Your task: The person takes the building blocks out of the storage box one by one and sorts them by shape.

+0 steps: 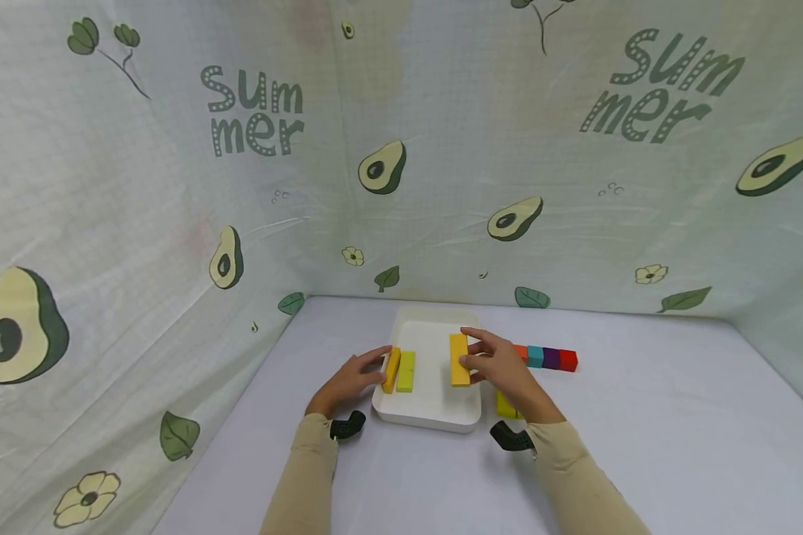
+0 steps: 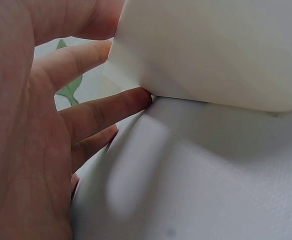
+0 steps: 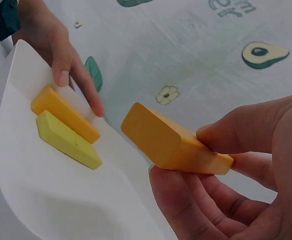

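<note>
My right hand [image 1: 498,364] pinches an orange-yellow rectangular block [image 3: 161,142] between thumb and fingers, held over the right part of a white tray [image 1: 428,407]. The fingers of my left hand [image 1: 351,383] are extended against the tray's left side. In the left wrist view, fingertips meet the outer tray wall [image 2: 211,55] low down. Inside the tray, along that side, a second orange-yellow block [image 3: 65,115] leans against the wall. Next to it lies a yellow-green block [image 3: 68,140].
Right of the tray, partly behind my right hand, a row holds a blue cube [image 1: 534,357], a purple cube [image 1: 551,359] and a red cube [image 1: 567,360]. Yellow-green pieces [image 1: 505,406] lie near my right wrist. A printed cloth [image 1: 442,245] hangs behind the white table [image 1: 642,416].
</note>
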`<state>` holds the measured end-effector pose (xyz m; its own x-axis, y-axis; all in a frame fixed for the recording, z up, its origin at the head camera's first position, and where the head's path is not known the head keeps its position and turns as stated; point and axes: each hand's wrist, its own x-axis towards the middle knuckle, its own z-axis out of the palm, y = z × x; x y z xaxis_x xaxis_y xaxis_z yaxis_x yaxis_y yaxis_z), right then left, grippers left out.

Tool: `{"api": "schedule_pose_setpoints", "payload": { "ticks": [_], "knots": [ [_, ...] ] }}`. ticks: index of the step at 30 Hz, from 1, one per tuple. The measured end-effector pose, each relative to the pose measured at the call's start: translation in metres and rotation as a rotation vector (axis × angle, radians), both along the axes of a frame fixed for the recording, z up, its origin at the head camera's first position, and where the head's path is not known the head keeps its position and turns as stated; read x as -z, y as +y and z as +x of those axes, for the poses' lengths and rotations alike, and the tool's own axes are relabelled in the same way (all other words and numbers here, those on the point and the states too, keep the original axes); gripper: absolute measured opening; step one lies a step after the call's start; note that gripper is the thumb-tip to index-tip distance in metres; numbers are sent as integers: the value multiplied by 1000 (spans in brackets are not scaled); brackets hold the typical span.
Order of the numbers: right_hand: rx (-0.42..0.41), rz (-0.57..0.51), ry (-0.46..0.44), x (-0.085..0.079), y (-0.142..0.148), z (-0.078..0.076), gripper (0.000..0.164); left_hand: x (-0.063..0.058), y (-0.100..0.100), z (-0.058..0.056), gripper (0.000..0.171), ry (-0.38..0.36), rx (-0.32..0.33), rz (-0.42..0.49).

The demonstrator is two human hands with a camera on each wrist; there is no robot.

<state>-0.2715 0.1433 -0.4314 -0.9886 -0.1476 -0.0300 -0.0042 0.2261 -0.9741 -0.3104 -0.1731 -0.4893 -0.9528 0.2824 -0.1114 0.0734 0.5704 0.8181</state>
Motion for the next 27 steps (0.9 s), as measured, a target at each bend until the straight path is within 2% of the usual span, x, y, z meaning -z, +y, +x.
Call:
{"api": "schedule_pose_setpoints", "payload": {
  "ticks": [7,19,27],
  "knots": [
    [-19,4,10,-5,18,3,61,2,-2,0,57,9,1,-6],
    [47,34,6,-3,58,8,61,-1,0,0,56,8,-9,-6],
    [68,73,1,0,75,8,61,3,-2,-3,56,11,-4,-3]
  ]
}}
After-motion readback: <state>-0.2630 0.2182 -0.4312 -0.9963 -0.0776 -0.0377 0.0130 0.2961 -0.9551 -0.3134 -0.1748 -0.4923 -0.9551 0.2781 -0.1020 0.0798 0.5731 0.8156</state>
